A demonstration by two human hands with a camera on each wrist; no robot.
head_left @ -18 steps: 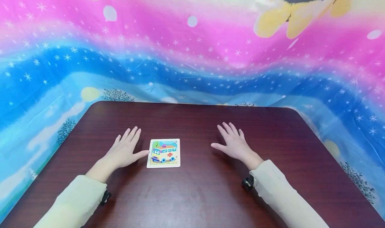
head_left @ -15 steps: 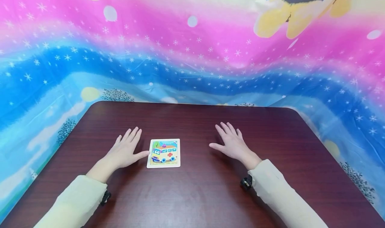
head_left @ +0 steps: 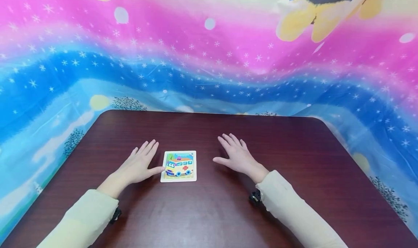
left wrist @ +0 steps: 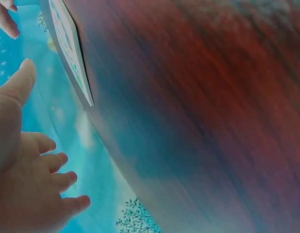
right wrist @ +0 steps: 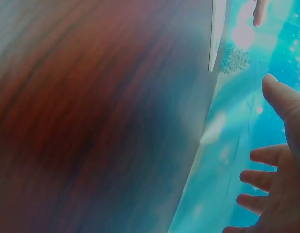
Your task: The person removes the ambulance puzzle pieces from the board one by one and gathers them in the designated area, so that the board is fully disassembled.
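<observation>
A square picture puzzle board (head_left: 179,166) with a white border and a cartoon ambulance lies flat on the table. Just left of it hovers the left hand (head_left: 136,165), fingers spread, its thumb overlapping the board's left edge in the head view. The left wrist view has this hand (left wrist: 31,179) apart from the board (left wrist: 72,46). To the right of the board, with a gap between, is the right hand (head_left: 236,156), fingers straight and holding nothing. In the right wrist view, its thumb and fingers (right wrist: 266,204) are above the table, and the board (right wrist: 217,34) stands edge-on.
The dark reddish-brown wooden table (head_left: 196,215) has rounded far corners. Behind and beside it hangs a pink and blue cloth (head_left: 209,59) with snowflakes. Each wrist carries a small black device, such as the one (head_left: 255,196) under the right sleeve.
The right hand has moved left towards the board. The left hand has shifted slightly right, its thumb now overlapping the board's edge more. The board stays in place on the table.
</observation>
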